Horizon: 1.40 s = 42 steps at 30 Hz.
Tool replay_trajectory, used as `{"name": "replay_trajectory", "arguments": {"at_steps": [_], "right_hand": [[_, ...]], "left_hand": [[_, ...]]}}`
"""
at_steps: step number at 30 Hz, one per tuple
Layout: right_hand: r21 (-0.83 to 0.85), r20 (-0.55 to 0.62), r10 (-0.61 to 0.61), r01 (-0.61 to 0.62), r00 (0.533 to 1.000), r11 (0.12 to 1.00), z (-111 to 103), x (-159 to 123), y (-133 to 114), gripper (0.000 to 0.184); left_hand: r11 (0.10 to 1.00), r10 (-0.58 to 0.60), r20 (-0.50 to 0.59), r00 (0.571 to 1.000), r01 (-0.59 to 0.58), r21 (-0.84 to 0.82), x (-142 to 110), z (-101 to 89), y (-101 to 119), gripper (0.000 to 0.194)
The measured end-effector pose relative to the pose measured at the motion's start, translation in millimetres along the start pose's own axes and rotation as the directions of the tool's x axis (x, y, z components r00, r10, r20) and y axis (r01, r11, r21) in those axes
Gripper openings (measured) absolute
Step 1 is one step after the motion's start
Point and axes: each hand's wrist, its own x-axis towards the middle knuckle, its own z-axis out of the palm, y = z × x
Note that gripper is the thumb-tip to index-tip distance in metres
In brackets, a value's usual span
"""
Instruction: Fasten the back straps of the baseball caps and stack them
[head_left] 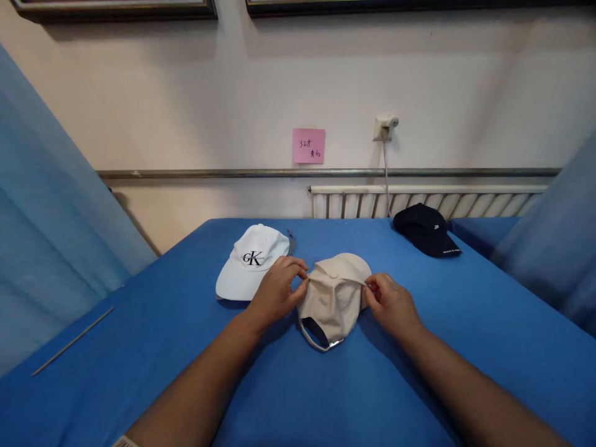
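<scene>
A beige baseball cap (333, 295) lies on the blue-covered table (298, 397), its back strap and metal buckle toward me and its brim pointing away. Thumb and fingers of my left hand (279, 285) pinch the cap's left side. On the opposite side, my right hand (391, 304) pinches the fabric in the same way. Just left of the beige cap sits a white cap (254, 264) with black "GK" lettering, partly behind my left hand. A dark navy cap (423, 230) rests at the far right of the table, apart from both hands.
A thin stick (72, 341) lies near the table's left edge. Blue curtains (56, 186) hang on both sides. Behind the table are a metal rail (261, 174), a white radiator (354, 203), a socket with a plugged-in cord (384, 129) and a pink note (308, 146).
</scene>
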Motion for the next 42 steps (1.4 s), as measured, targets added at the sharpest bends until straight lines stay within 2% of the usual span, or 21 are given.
{"name": "replay_trajectory", "arguments": {"at_steps": [6, 9, 13, 17, 19, 21, 27, 35, 42], "right_hand": [[-0.041, -0.015, -0.017, 0.016, 1.0, 0.999, -2, -1, 0, 0.011], [-0.039, -0.01, -0.015, 0.015, 1.0, 0.999, -3, -1, 0, 0.011], [-0.015, -0.015, 0.033, -0.033, 0.999, 0.999, -4, 1, 7, 0.011], [0.017, -0.02, 0.092, -0.092, 0.996, 0.996, -4, 3, 15, 0.011], [0.041, -0.025, 0.108, -0.106, 0.994, 0.993, -4, 4, 18, 0.011], [0.062, -0.028, 0.116, -0.114, 0.993, 0.992, -3, 3, 20, 0.011], [0.113, -0.023, 0.103, -0.099, 0.994, 0.989, -1, 4, 22, 0.013], [0.05, -0.068, 0.122, -0.119, 0.99, 0.992, -1, 6, 23, 0.014], [0.105, -0.023, 0.116, -0.113, 0.993, 0.988, 0, 5, 24, 0.015]], "left_hand": [[0.995, -0.057, 0.05, 0.997, 0.061, -0.079, 3, -11.8, 0, 0.008], [0.986, -0.079, 0.139, 0.987, 0.098, -0.133, 3, -17.1, 0, 0.007], [0.95, -0.145, 0.259, 0.955, 0.208, -0.233, 0, -20.4, -5, 0.007], [0.909, -0.266, 0.343, 0.901, 0.353, -0.22, -5, -17.3, -12, 0.023], [0.894, -0.282, 0.393, 0.875, 0.388, -0.224, -6, -14.3, -12, 0.03], [0.883, -0.266, 0.418, 0.869, 0.393, -0.255, -7, -10.5, -9, 0.032], [0.902, -0.184, 0.376, 0.908, 0.308, -0.304, -6, 2.1, 1, 0.01], [0.92, -0.186, 0.219, 0.958, 0.248, -0.304, -5, -5.0, -6, 0.006], [0.9, -0.191, 0.309, 0.932, 0.292, -0.323, -7, -1.9, -5, 0.008]]}}
